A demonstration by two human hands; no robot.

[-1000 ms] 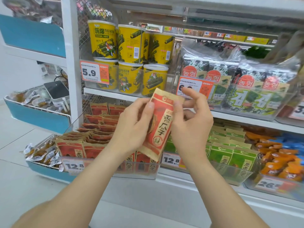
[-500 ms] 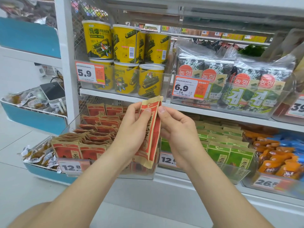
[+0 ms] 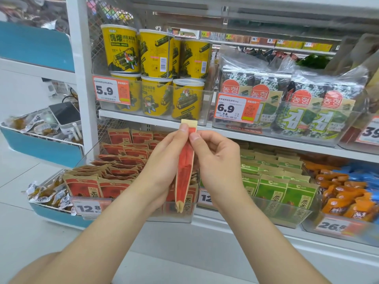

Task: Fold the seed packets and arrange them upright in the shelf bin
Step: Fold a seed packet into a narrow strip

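Observation:
A red and tan seed packet (image 3: 185, 167) stands upright between both hands, folded narrow along its length, its tan top edge sticking up above my fingers. My left hand (image 3: 164, 167) grips its left side, thumb tip near the top. My right hand (image 3: 215, 160) pinches the right side near the top with thumb and forefinger. Behind and below them a clear shelf bin (image 3: 176, 217) holds several more red packets (image 3: 86, 184), some upright at the front, others lying loose further back.
Green seed packets (image 3: 287, 189) fill the clear bin to the right, orange and blue snack bags (image 3: 344, 193) beyond. Yellow seaweed tubs (image 3: 155, 58) and seaweed packs (image 3: 303, 103) stand on the shelf above. A blue wire rack (image 3: 43, 149) with a small device stands at left.
The packet went from flat and tilted, face toward me, to upright and folded narrow between both hands. My hands closed toward each other.

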